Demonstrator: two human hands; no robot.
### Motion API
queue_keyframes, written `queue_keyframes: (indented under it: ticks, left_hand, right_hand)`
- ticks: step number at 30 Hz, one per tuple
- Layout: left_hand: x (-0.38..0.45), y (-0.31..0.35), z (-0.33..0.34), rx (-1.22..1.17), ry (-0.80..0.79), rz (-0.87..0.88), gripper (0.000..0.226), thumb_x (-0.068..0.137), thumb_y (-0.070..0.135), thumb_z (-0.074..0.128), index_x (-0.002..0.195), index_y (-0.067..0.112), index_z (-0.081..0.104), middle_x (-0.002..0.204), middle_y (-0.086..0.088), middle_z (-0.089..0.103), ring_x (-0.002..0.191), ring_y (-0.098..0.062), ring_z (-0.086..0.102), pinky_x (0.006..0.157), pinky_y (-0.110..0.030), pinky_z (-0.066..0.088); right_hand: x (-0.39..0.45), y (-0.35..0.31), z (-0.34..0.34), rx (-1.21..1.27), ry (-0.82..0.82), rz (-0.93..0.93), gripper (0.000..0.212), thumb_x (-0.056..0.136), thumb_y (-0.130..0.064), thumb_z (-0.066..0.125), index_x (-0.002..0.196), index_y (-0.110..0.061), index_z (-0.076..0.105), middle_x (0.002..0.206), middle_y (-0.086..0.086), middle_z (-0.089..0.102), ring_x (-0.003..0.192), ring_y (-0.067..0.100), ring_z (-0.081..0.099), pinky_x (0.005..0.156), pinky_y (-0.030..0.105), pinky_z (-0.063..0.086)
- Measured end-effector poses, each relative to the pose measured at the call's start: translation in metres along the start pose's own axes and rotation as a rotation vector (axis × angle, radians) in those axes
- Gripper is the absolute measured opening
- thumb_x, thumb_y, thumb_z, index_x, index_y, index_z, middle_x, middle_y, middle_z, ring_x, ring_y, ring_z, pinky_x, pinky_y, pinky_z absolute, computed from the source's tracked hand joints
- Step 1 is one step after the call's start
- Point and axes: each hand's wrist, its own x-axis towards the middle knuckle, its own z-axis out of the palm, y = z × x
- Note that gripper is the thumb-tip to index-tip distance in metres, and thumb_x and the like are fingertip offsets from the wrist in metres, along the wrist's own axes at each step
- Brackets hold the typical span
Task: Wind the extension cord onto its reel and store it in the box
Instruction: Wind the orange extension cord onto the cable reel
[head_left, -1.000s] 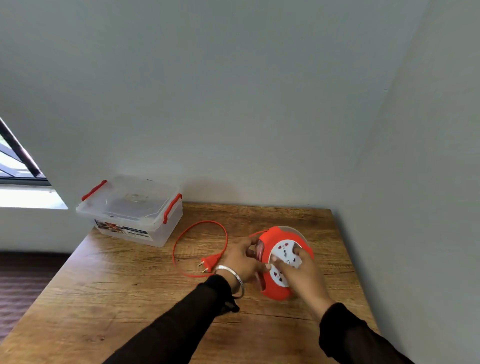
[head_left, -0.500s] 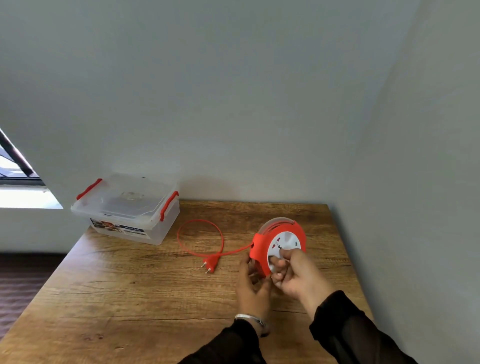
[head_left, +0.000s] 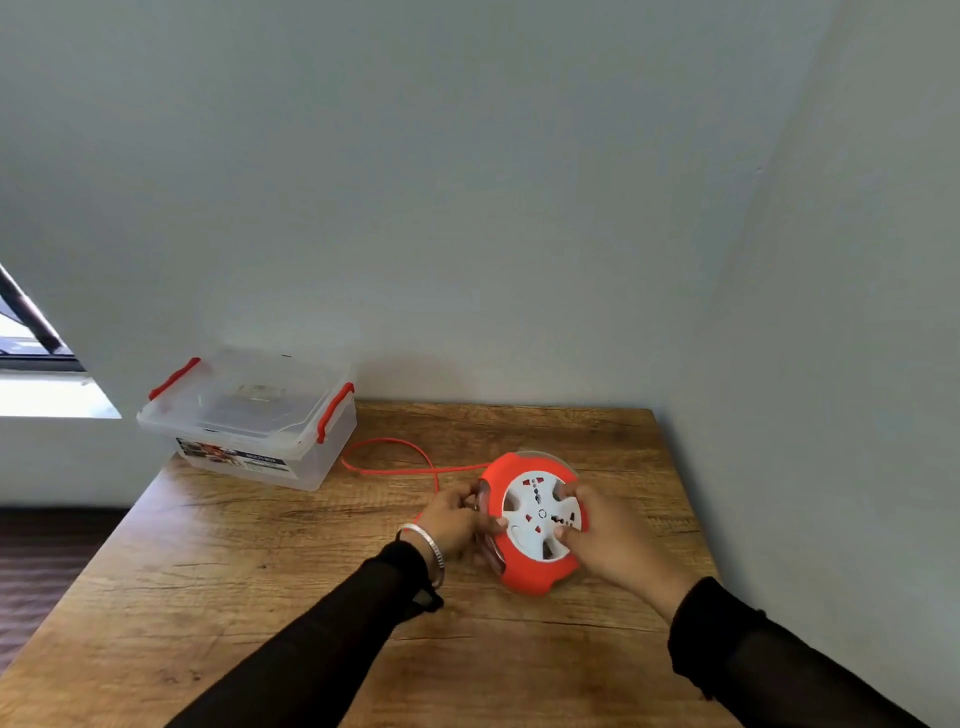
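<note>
The orange reel (head_left: 535, 525) stands on the wooden table (head_left: 260, 597) towards its right side, tipped so that its white socket face looks up at the camera. The loose orange cord (head_left: 395, 457) leaves the reel's upper left edge and runs away to the left, curling into one loop that lies just beside the clear plastic box (head_left: 249, 421). The loop's near end drops behind the left hand (head_left: 454, 519), and the plug is not in sight, so I cannot tell where it lies. All the slack sits on the left of the reel, which makes the left hand the nearer one to guide the cord in, while the box, with its lid on and red clips, is well apart at the far left corner.

The left hand is curled around the reel's left rim, thumb on the front face and fingers tucked behind. The right hand (head_left: 608, 535) presses its fingertips (head_left: 563, 531) onto the white centre disc, closed only loosely, as if to turn it. Winding looks well along but unfinished, judging by the short length of cord left out
</note>
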Motion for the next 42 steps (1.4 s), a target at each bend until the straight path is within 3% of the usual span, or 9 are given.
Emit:
queue_keyframes:
  ticks: [2,5,10,17,23,30,36,39,42]
  left_hand:
    - [0.003,0.01,-0.005,0.115,-0.065,-0.011,0.044,0.075,-0.004,0.071,0.107,0.026,0.063,0.087,-0.002,0.073,0.063,-0.018,0.072,0.051,-0.034,0.059]
    - [0.007,0.029,-0.01,0.328,-0.154,-0.022,0.045,0.074,0.002,0.074,0.109,0.027,0.063,0.088,0.002,0.072,0.068,-0.017,0.071,0.052,-0.029,0.057]
    - [0.013,0.055,-0.009,0.589,-0.248,-0.016,0.048,0.072,0.004,0.077,0.116,0.016,0.062,0.099,-0.004,0.071,0.083,-0.024,0.071,0.056,-0.032,0.059]
    - [0.02,0.065,0.005,0.724,-0.264,0.026,0.064,0.069,0.003,0.079,0.127,0.016,0.054,0.114,-0.008,0.065,0.089,-0.024,0.068,0.06,-0.035,0.061]
    - [0.018,0.055,0.004,0.643,-0.202,0.033,0.056,0.07,0.006,0.079,0.122,0.015,0.059,0.094,0.0,0.066,0.082,-0.023,0.069,0.054,-0.031,0.059]
    - [0.009,0.05,0.005,0.582,-0.158,0.103,0.057,0.069,0.007,0.08,0.122,0.015,0.059,0.101,-0.007,0.069,0.081,-0.029,0.07,0.055,-0.032,0.057]
    - [0.007,0.043,0.011,0.43,-0.107,0.134,0.048,0.07,0.0,0.078,0.111,0.019,0.061,0.089,-0.003,0.068,0.069,-0.02,0.069,0.053,-0.033,0.058]
    - [0.002,0.026,0.023,0.245,-0.037,0.129,0.052,0.069,-0.006,0.077,0.114,0.016,0.06,0.082,0.002,0.066,0.062,-0.013,0.069,0.048,-0.031,0.056]
    - [-0.002,0.008,0.033,0.154,0.032,0.167,0.062,0.069,-0.006,0.077,0.124,0.012,0.054,0.1,-0.015,0.064,0.078,-0.03,0.068,0.061,-0.045,0.059]
  right_hand:
    - [-0.001,0.002,0.002,-0.267,-0.009,-0.189,0.057,0.084,-0.033,0.059,0.136,-0.032,0.037,0.134,0.002,0.044,0.114,0.021,0.05,0.086,0.029,0.045]
    - [-0.002,-0.001,0.008,-0.51,-0.113,-0.299,0.069,0.086,-0.028,0.053,0.141,-0.045,0.015,0.126,0.008,0.046,0.1,0.025,0.056,0.074,0.032,0.049]
    - [-0.001,-0.006,0.016,-0.508,-0.191,-0.243,0.083,0.085,-0.024,0.052,0.142,-0.048,-0.002,0.12,0.014,0.053,0.101,0.032,0.058,0.078,0.038,0.051]
    - [0.009,-0.004,0.008,-0.4,-0.224,-0.199,0.074,0.083,-0.042,0.056,0.144,-0.043,0.015,0.127,0.004,0.058,0.116,0.027,0.052,0.084,0.032,0.046]
    - [0.004,0.005,0.016,-0.329,-0.064,-0.207,0.07,0.077,-0.046,0.054,0.138,-0.048,0.022,0.127,-0.002,0.06,0.112,0.023,0.056,0.081,0.033,0.05]
    - [0.001,0.01,0.027,-0.215,0.061,-0.134,0.069,0.072,-0.051,0.057,0.135,-0.046,0.03,0.12,-0.001,0.064,0.106,0.021,0.06,0.075,0.03,0.051]
    - [0.003,0.005,0.028,0.171,0.101,0.095,0.076,0.073,-0.06,0.064,0.139,-0.037,0.033,0.137,0.001,0.051,0.114,0.022,0.055,0.073,0.023,0.047]
    - [0.005,-0.002,0.024,0.582,0.101,0.287,0.079,0.074,-0.052,0.07,0.141,-0.032,0.033,0.133,0.001,0.051,0.087,0.014,0.062,0.046,0.023,0.049]
    - [0.005,-0.005,0.023,0.818,0.097,0.384,0.073,0.079,-0.039,0.071,0.141,-0.029,0.033,0.126,0.006,0.057,0.064,0.013,0.066,0.038,0.02,0.042]
